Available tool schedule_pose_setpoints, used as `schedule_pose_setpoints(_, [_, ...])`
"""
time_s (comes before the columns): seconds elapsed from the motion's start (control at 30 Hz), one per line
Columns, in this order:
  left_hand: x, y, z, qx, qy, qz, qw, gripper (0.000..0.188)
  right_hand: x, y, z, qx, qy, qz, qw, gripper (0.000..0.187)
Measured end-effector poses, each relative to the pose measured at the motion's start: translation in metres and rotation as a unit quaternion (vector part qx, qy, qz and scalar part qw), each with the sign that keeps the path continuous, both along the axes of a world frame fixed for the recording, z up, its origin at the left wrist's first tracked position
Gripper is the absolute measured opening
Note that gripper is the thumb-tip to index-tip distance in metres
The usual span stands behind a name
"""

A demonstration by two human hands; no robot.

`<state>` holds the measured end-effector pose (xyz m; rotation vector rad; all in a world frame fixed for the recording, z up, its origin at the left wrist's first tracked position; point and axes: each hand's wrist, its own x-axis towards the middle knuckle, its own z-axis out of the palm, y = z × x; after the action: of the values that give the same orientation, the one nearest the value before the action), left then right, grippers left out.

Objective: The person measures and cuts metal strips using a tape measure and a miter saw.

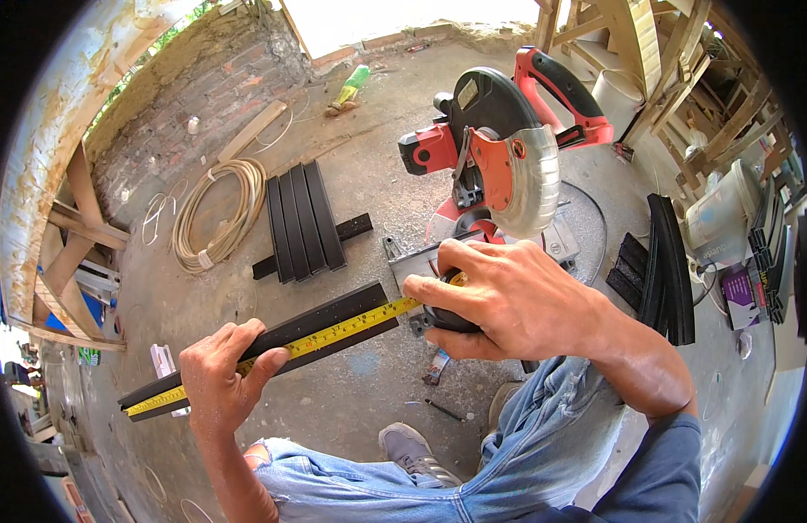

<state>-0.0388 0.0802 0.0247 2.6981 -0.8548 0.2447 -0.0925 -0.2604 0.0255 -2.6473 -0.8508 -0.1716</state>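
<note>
My left hand [222, 376] is closed around a long black channel-shaped strip [325, 314], which slants from lower left up to the middle. The yellow blade of a tape measure [334, 335] lies along this strip, and my left thumb presses on it. In my right hand [539, 301] is the dark tape measure case [447, 319], just past the strip's right end. My right fingers wrap over the case and hide part of it. Just beyond that hand stands a red and black miter saw [499, 166], its metal base [556, 240] partly behind my fingers.
Several black strips [306, 222] lie across another strip beside a coiled beige hose [190, 218]. More black strips [669, 270] lie at the right near a white bucket [722, 213]. A pen [443, 410] and a small packet [437, 366] are near my shoe [412, 449]. Timber stands at both sides.
</note>
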Motion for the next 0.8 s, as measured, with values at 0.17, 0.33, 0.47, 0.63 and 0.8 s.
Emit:
schedule_pose_setpoints(0.17, [0.002,-0.003,-0.008,-0.038,-0.032,-0.009,0.999,0.042,0.001,-0.001,-0.001,0.002,0.008,0.0,1.0,0.048])
schedule_pose_setpoints(0.33, [0.002,-0.006,0.0,0.006,0.041,0.003,0.999,0.043,0.006,0.002,-0.006,0.01,0.011,0.011,1.0,0.044])
schedule_pose_setpoints(0.47, [0.004,-0.011,-0.001,0.08,0.08,-0.034,0.993,0.051,0.014,0.002,-0.013,0.017,0.09,0.016,0.996,0.042])
schedule_pose_setpoints(0.63, [0.01,-0.013,-0.031,0.205,0.157,-0.048,0.965,0.074,0.029,0.01,-0.034,0.007,0.2,0.036,0.979,0.045])
schedule_pose_setpoints(0.8, [0.016,-0.022,-0.061,0.203,0.254,-0.094,0.941,0.078,0.038,0.021,-0.064,-0.062,0.348,0.049,0.934,0.049])
